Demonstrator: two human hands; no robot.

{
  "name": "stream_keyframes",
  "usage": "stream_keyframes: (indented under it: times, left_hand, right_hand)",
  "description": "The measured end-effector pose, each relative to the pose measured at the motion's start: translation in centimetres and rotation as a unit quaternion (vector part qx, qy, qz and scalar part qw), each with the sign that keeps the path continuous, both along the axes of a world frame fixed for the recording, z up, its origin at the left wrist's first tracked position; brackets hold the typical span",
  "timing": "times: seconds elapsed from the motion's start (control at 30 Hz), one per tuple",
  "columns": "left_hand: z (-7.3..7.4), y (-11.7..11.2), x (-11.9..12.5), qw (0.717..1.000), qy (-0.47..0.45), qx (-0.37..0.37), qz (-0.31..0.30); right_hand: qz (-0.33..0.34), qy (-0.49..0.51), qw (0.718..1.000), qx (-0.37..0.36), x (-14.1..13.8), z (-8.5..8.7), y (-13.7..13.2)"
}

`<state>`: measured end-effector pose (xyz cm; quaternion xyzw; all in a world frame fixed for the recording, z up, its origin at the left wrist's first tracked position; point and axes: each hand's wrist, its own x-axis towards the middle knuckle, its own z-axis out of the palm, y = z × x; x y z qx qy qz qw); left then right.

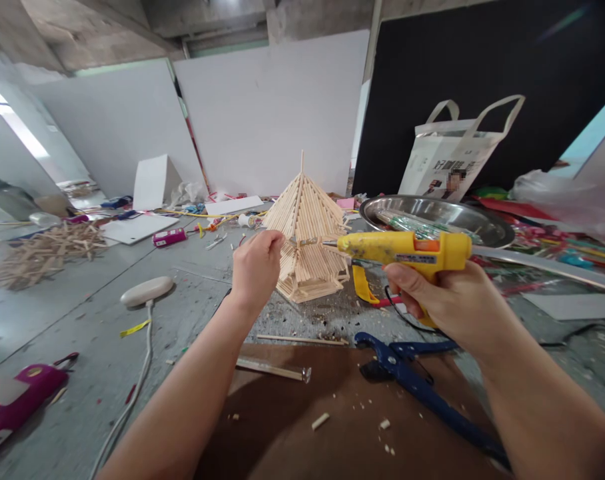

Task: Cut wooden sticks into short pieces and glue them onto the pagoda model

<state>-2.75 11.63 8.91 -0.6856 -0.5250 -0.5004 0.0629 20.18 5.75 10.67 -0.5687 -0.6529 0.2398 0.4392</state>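
My right hand (432, 293) grips a yellow glue gun (407, 248) by its handle, with a long glue stick (547, 261) running out of its back. The nozzle points left, in front of a pavilion model (307, 207) built from thin wooden sticks with a pointed roof. My left hand (257, 267) is closed in a pinch at the model's left side. From its fingertips a short wooden stick (305, 241) seems to reach toward the nozzle; the fingers partly hide it. Whether the stick touches the model, I cannot tell.
Blue cutters (422, 383) lie on a brown board (282, 440) beside wrapped sticks (272, 369) and scraps. A white corded device (147, 291) and a magenta tool (22, 407) lie left. A metal basin (497, 230) and a white bag (447, 157) stand back right. Loose sticks (57, 253) are heaped left.
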Motion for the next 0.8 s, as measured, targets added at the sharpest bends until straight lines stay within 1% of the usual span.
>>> stream_keyframes:
  times: [0.13,0.33,0.6,0.8]
  left_hand:
    - [-0.11,0.46,-0.01,0.999,0.037,0.023,0.017]
    - [-0.16,0.72,0.10,0.998,0.057,0.027,0.018]
    - [-0.10,0.73,0.27,0.996,0.078,0.021,0.030]
    - [-0.17,0.84,0.25,0.994,0.098,0.035,0.030]
  right_hand:
    - [0.001,-0.007,1.000,-0.015,-0.11,0.24,-0.08]
    - [0.000,-0.003,1.000,-0.018,-0.39,0.53,-0.08]
    - [-0.001,-0.003,1.000,-0.017,-0.38,0.41,-0.13]
    - [0.001,0.003,1.000,-0.005,-0.27,0.18,0.07]
